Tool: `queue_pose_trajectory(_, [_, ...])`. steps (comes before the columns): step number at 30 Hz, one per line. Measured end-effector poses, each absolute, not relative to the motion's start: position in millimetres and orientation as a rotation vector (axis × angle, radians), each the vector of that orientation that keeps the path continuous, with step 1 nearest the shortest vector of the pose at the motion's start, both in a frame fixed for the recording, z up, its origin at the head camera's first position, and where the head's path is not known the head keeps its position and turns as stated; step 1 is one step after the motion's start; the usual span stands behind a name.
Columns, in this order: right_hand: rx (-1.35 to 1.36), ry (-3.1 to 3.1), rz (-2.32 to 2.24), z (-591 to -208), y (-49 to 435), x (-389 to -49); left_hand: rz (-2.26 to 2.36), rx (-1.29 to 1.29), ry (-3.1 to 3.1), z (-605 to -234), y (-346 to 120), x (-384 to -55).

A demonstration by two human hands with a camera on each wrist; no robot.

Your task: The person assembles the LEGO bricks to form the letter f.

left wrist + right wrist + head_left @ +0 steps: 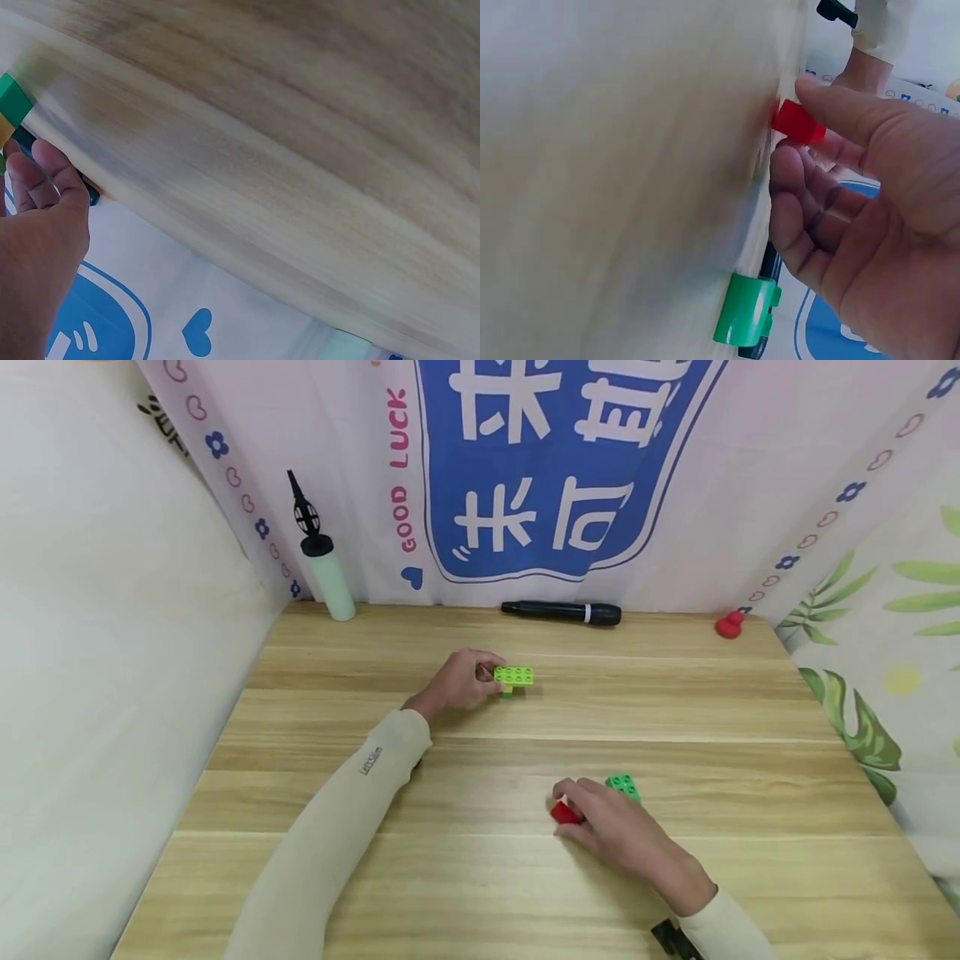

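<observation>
While the left hand (468, 678) holds a brick stack (514, 677) toward the far side of the table (675, 710), the right hand (618, 831) is nearer the person, at a red block (564, 812). Left: thumb and forefinger closed at the stack's left end, apparently a pinch. Whether the stack's foot touches the table, cannot tell. Stack reads as a wide lime brick (513, 675) on top, a narrow yellow piece (5, 129) beneath, a green piece (15, 99) under that. Right: thumb and forefinger bent about the red block, remaining fingers loosely curled with nothing in them; block sits low, on the table or close over it. Green block (623, 787) just beside the right hand, studs up, ungripped.

Progress, my judgement: partway. Three pieces sit together; two are separate. Red block is in hand but well apart from the stack; green block not yet taken up.

Containers: no box, tray or bowl shows in any view; bricks are in hand or on the table. Nearest to a vessel is the mint pump (331, 577) at the far left edge; what its barrel holds, cannot tell.
</observation>
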State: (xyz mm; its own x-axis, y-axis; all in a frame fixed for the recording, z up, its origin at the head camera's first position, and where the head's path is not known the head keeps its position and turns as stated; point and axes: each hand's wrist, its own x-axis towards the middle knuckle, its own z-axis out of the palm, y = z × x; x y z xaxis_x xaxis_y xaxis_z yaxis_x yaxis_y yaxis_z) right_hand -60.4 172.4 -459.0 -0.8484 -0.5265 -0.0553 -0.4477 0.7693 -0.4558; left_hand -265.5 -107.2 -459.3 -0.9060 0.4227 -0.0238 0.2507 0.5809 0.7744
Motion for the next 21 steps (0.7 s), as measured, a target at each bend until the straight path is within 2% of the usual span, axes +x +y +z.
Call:
queue_pose_trajectory(12, [-0.914, 2.581, -0.841, -453.0, 181.5, -63.9, 1.218, 0.578, 2.616, -460.6, -108.6, -266.0])
queue_pose_trajectory(21, [-0.919, 2.520, -0.866, -453.1, 178.8, -64.3, 1.217, 0.580, 2.611, -461.0, -107.8, -265.9])
